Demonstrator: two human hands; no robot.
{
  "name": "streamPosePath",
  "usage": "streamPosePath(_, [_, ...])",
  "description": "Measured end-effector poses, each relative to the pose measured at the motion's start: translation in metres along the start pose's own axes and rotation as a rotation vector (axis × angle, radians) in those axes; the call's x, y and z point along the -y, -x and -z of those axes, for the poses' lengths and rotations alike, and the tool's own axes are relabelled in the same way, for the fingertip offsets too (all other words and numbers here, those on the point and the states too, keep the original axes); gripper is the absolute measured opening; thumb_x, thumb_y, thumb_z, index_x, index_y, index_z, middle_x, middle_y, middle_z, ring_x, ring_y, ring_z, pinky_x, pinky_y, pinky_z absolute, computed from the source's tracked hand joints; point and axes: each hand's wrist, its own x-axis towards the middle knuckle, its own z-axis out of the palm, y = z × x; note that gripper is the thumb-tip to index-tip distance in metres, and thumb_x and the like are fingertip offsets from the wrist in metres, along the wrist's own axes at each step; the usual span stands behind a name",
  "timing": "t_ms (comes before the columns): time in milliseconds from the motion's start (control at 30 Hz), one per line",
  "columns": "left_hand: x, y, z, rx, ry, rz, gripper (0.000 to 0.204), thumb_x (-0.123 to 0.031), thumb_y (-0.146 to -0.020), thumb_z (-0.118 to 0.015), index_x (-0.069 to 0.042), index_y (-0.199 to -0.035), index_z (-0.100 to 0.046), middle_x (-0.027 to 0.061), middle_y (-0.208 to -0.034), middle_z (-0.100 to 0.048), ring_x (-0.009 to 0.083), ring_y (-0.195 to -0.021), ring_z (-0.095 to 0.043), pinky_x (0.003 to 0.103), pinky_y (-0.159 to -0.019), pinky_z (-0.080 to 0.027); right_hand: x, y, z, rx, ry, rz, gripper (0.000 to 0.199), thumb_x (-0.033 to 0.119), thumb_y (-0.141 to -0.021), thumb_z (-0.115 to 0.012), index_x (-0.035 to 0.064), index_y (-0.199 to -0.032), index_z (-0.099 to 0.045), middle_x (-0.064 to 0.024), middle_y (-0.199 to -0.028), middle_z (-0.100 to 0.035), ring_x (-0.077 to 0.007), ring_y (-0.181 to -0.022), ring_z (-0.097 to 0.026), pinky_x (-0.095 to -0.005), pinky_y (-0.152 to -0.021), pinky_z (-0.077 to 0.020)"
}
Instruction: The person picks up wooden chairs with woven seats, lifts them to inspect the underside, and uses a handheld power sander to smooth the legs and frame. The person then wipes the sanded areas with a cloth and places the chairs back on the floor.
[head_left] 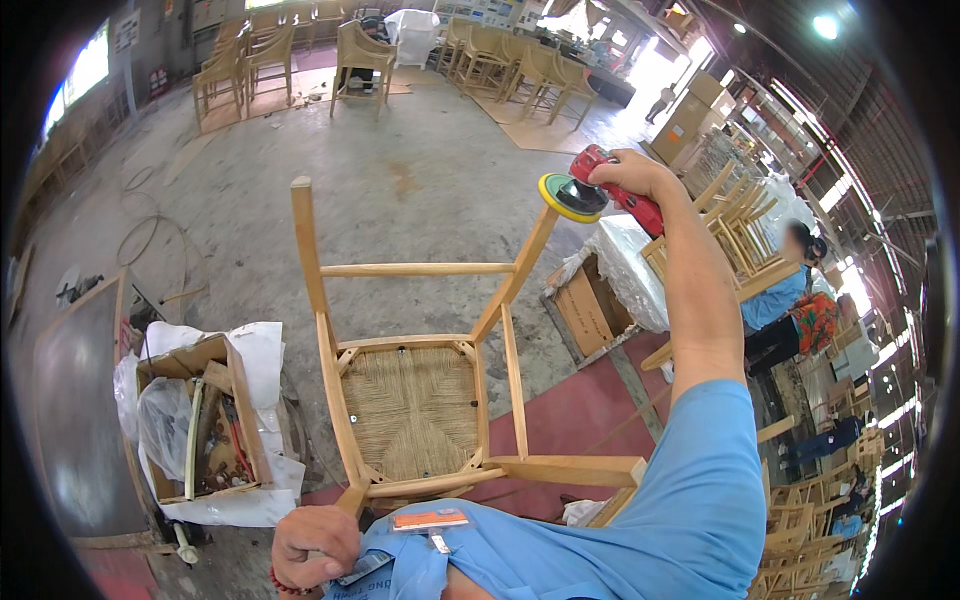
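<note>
An upturned wooden chair (335, 390) with a woven seat (410, 410) stands in front of me, its legs pointing up and outward. My right hand (635, 172) reaches far forward, fingers wrapped around a red handheld power sander (640, 210). The sander's round yellow-rimmed disc (572, 199) is at the tip of the far right leg (530, 255); whether they touch is hard to tell. Close to my body at lower left, my left hand (315, 545) is closed at the near left leg (352, 499), covering its end. A beaded bracelet circles that wrist.
At left stands an open wooden box (255, 430) with tools and a plastic bag, beside a dark panel (85, 410). A hose (155, 220) curls on the floor. A cardboard box (580, 310) sits right of the chair. Co-workers (775, 300) and stacked chair frames are at right; chairs (362, 60) line the back.
</note>
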Motion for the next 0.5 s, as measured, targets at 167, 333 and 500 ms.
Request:
streamPosePath(167, [0.000,-0.003,-0.005,-0.045,-0.014,-0.040,0.030,-0.019,-0.084,-0.066,-0.001,-0.060,-0.064,0.0105,-0.058,-0.063,0.0241,-0.050,-0.059,0.036,-0.055,-0.046,-0.023,-0.027,0.003,0.037,0.072,-0.004,0.061,0.039,-0.070,-0.074,-0.0002,-0.115,-0.065,-0.0161,-0.090,-0.069,-0.0198,-0.061,-0.067,-0.0337,-0.058,-0.0552])
streamPosePath(333, [0.002,-0.004,-0.001,-0.013,-0.005,-0.053,0.030,-0.020,-0.085,-0.067,-0.002,-0.062,-0.065,0.0096,-0.059,-0.064,0.0238,-0.052,-0.060,0.036,-0.057,-0.046,-0.043,-0.034,0.022,-0.083,0.171,-0.036,0.059,0.039,-0.069,-0.075,0.0002,-0.113,-0.067,-0.0158,-0.090,-0.069,-0.0211,-0.062,-0.066,-0.0339,-0.057,-0.0540])
streamPosePath(500, [0.005,-0.004,0.002,0.015,0.006,-0.048,0.030,-0.021,-0.086,-0.067,-0.002,-0.063,-0.065,0.0087,-0.061,-0.065,0.0241,-0.053,-0.061,0.036,-0.058,-0.046,-0.046,-0.028,0.012,-0.021,-0.030,0.116,0.060,0.037,-0.071,-0.075,-0.0031,-0.114,-0.063,-0.0130,-0.085,-0.067,-0.0190,-0.063,-0.064,-0.0346,-0.056,-0.0535])
